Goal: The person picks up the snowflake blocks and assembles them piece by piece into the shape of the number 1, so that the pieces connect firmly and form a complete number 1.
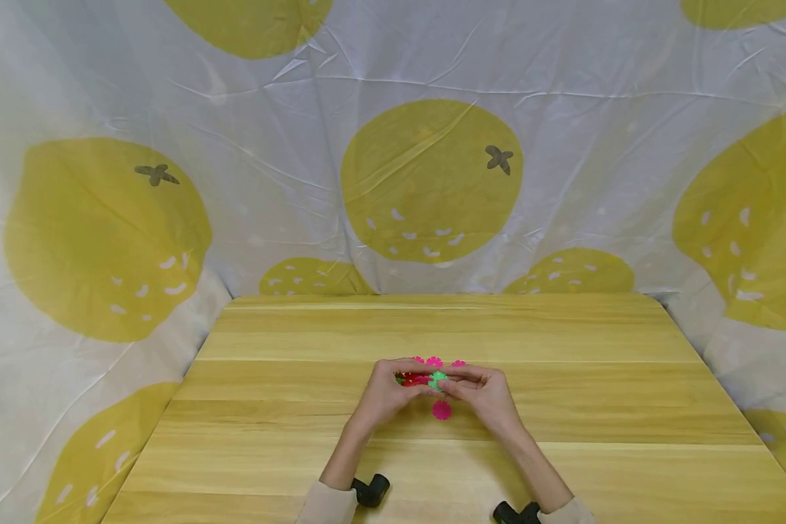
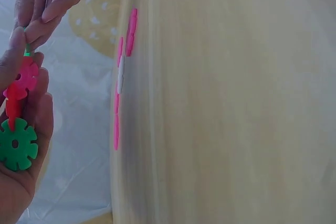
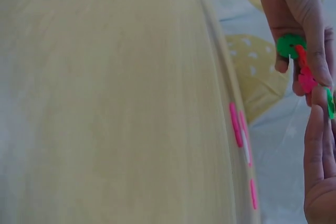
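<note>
My left hand (image 1: 381, 397) holds a short chain of notched plastic snowflake discs. In the left wrist view the chain runs from a dark green disc (image 2: 17, 145) by the palm, through a red disc (image 2: 13, 106) seen edge-on, to a pink disc (image 2: 26, 76) near the fingertips. My right hand (image 1: 493, 397) pinches a light green disc (image 1: 437, 378) at the pink end. Both hands' fingertips meet there, above the table. Fingers partly cover the joint, so how far the light green disc sits in the pink one cannot be told.
On the wooden table (image 1: 268, 407), a pink disc (image 1: 442, 411) lies near the hands. Beyond the fingers are more pink discs (image 1: 434, 361), partly hidden. A white disc (image 2: 121, 75) lies among them. A lemon-printed cloth (image 1: 288, 182) hangs behind the table.
</note>
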Tool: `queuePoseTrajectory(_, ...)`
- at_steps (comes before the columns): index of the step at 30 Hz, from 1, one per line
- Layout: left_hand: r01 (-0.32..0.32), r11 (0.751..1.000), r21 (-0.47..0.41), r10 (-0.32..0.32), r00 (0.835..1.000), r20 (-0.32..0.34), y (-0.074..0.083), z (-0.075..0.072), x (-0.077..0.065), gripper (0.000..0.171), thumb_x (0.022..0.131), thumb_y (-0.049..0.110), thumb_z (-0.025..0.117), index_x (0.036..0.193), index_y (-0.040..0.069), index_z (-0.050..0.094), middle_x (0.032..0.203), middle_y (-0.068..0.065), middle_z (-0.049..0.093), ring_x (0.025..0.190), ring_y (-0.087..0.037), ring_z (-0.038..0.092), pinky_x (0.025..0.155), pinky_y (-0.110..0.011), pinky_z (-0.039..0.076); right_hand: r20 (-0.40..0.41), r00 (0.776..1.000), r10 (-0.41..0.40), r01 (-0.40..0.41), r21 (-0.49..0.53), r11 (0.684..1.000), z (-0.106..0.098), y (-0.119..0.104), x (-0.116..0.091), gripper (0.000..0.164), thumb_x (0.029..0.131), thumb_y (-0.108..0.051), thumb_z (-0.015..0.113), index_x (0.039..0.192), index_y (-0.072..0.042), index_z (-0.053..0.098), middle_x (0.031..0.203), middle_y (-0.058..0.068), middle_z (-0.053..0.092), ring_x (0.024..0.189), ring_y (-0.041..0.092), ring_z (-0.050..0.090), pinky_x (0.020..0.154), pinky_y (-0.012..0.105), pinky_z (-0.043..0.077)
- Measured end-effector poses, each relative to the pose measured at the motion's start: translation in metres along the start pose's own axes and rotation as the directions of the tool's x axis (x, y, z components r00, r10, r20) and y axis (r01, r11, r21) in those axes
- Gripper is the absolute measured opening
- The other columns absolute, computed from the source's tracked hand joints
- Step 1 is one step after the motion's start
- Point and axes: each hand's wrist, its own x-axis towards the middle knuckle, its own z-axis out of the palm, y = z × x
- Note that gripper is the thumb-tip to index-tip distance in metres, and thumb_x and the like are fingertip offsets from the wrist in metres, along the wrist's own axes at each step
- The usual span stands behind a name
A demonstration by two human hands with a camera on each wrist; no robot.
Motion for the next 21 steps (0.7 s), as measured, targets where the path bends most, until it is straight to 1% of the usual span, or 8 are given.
queuePoseTrajectory(2, 0.005, 1.000, -0.010, -0.006, 1.000, -0.008, -0.001, 0.000, 0.000, 0.025, 0.082, 0.010, 0.087, 0.107, 0.009, 0.082, 0.109, -0.009, 0.080, 0.098, -0.017, 0.070, 0.078, -0.020, 0.056, -0.011, 1.000, 0.015, -0.015, -0.005, 1.000, -0.001, -0.001, 0.001, 0.036, 0.094, -0.011, 0.077, 0.121, 0.010, 0.070, 0.104, 0.015, 0.079, 0.086, 0.015, 0.078, 0.081, 0.036, 0.064)
queuePoseTrajectory(6, 0.017, 1.000, 0.002, -0.017, 0.999, -0.036, -0.003, -0.003, 0.000, 0.024, 0.081, 0.011, 0.088, 0.104, 0.011, 0.083, 0.106, -0.008, 0.080, 0.093, -0.017, 0.068, 0.074, -0.019, 0.054, -0.025, 0.999, 0.038, -0.039, -0.027, 0.999, -0.007, -0.002, 0.003, 0.039, 0.095, -0.013, 0.076, 0.124, 0.011, 0.068, 0.111, 0.020, 0.077, 0.091, 0.020, 0.078, 0.085, 0.040, 0.063)
queuePoseTrajectory(9, 0.029, 0.999, 0.024, -0.027, 0.998, -0.057, -0.003, -0.007, 0.000, 0.024, 0.079, 0.012, 0.089, 0.103, 0.013, 0.083, 0.104, -0.007, 0.080, 0.091, -0.016, 0.067, 0.074, -0.020, 0.054, -0.033, 0.998, 0.057, -0.059, -0.067, 0.996, -0.011, -0.003, 0.004, 0.040, 0.094, -0.010, 0.077, 0.126, 0.011, 0.067, 0.113, 0.023, 0.076, 0.094, 0.019, 0.078, 0.086, 0.036, 0.063)
queuePoseTrajectory(11, 0.038, 0.999, 0.029, -0.036, 0.997, -0.064, -0.004, -0.010, 0.000, 0.025, 0.079, 0.012, 0.089, 0.103, 0.014, 0.083, 0.105, -0.006, 0.080, 0.092, -0.015, 0.068, 0.076, -0.021, 0.055, -0.027, 0.997, 0.071, -0.074, -0.111, 0.991, -0.013, -0.003, 0.004, 0.039, 0.092, -0.009, 0.078, 0.125, 0.010, 0.068, 0.114, 0.023, 0.076, 0.094, 0.017, 0.077, 0.085, 0.030, 0.062)
queuePoseTrajectory(12, 0.046, 0.999, 0.030, -0.044, 0.997, -0.066, -0.004, -0.012, 0.000, 0.025, 0.079, 0.012, 0.089, 0.103, 0.014, 0.083, 0.105, -0.005, 0.080, 0.093, -0.015, 0.068, 0.077, -0.021, 0.055, -0.019, 0.997, 0.080, -0.081, -0.130, 0.988, -0.014, -0.003, 0.004, 0.040, 0.091, -0.008, 0.078, 0.125, 0.010, 0.069, 0.114, 0.024, 0.076, 0.094, 0.015, 0.077, 0.084, 0.028, 0.062)
queuePoseTrajectory(14, 0.060, 0.998, 0.027, -0.058, 0.996, -0.071, -0.004, -0.014, -0.001, 0.026, 0.079, 0.011, 0.089, 0.104, 0.014, 0.083, 0.106, -0.004, 0.080, 0.097, -0.015, 0.069, 0.079, -0.021, 0.056, 0.004, 0.995, 0.097, -0.095, -0.164, 0.982, -0.016, -0.001, 0.004, 0.039, 0.090, -0.006, 0.079, 0.124, 0.010, 0.069, 0.115, 0.025, 0.075, 0.095, 0.016, 0.077, 0.082, 0.025, 0.061)
queuePoseTrajectory(19, 0.087, 0.996, 0.027, -0.084, 0.993, -0.082, -0.006, -0.018, -0.001, 0.027, 0.079, 0.012, 0.090, 0.104, 0.016, 0.083, 0.108, -0.002, 0.080, 0.102, -0.019, 0.070, 0.082, -0.021, 0.056, 0.075, 0.988, 0.134, -0.118, -0.188, 0.975, -0.018, 0.003, 0.003, 0.038, 0.089, -0.002, 0.078, 0.123, 0.012, 0.069, 0.118, 0.029, 0.073, 0.096, 0.020, 0.077, 0.079, 0.026, 0.061)
queuePoseTrajectory(21, 0.090, 0.996, 0.027, -0.088, 0.993, -0.084, -0.006, -0.019, -0.001, 0.026, 0.079, 0.014, 0.090, 0.104, 0.017, 0.083, 0.107, -0.002, 0.080, 0.103, -0.019, 0.071, 0.083, -0.022, 0.056, 0.097, 0.985, 0.140, -0.120, -0.194, 0.974, -0.019, 0.005, 0.002, 0.038, 0.088, -0.002, 0.078, 0.122, 0.012, 0.069, 0.117, 0.029, 0.073, 0.094, 0.019, 0.077, 0.078, 0.026, 0.061)
